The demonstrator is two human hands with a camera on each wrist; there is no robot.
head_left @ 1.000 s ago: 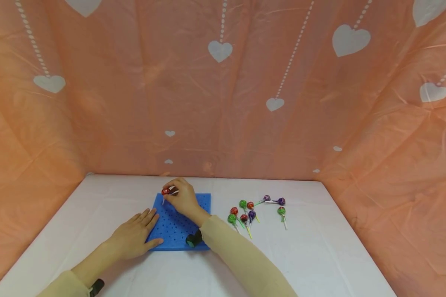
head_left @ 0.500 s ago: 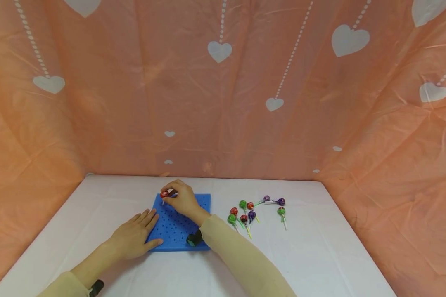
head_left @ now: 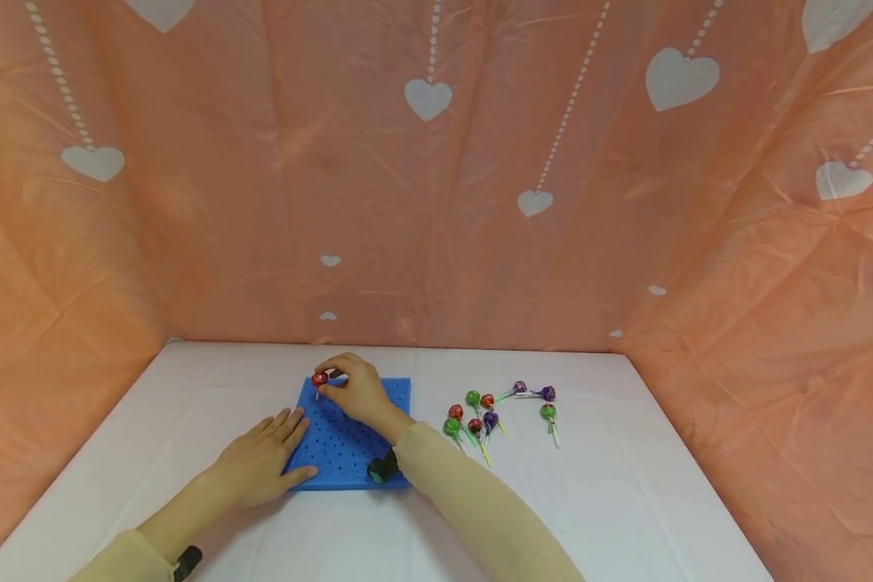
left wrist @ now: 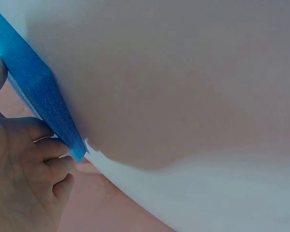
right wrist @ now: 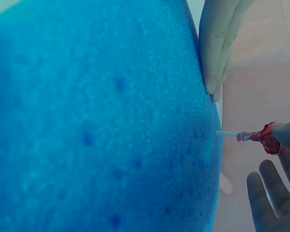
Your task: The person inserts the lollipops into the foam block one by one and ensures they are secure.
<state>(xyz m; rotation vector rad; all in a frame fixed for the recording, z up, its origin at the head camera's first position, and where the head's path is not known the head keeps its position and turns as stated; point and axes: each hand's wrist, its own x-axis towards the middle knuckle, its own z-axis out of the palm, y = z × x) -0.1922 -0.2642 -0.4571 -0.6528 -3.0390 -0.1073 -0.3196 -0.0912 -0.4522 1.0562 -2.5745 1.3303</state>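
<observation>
A blue foam board (head_left: 349, 453) dotted with small holes lies on the white table. My right hand (head_left: 356, 392) pinches a red-wrapped lollipop (head_left: 319, 378) over the board's far left corner. In the right wrist view the lollipop (right wrist: 267, 137) has its head between thumb and fingers, and its white stick points at the foam; whether the tip sits in a hole I cannot tell. My left hand (head_left: 258, 465) rests against the board's left edge with fingers extended. The left wrist view shows that hand (left wrist: 29, 169) touching the blue edge (left wrist: 48, 87).
Several lollipops lie loosely to the right of the board, among them a green one (head_left: 473, 398), a dark purple one (head_left: 491, 420) and a separate green one (head_left: 548, 411). An orange curtain (head_left: 422, 242) with white hearts surrounds the white table (head_left: 611, 501) at the back and sides.
My right hand has dropped very slightly toward the board with the red lollipop. The left hand stays at the board's left edge, and the loose lollipops have not moved.
</observation>
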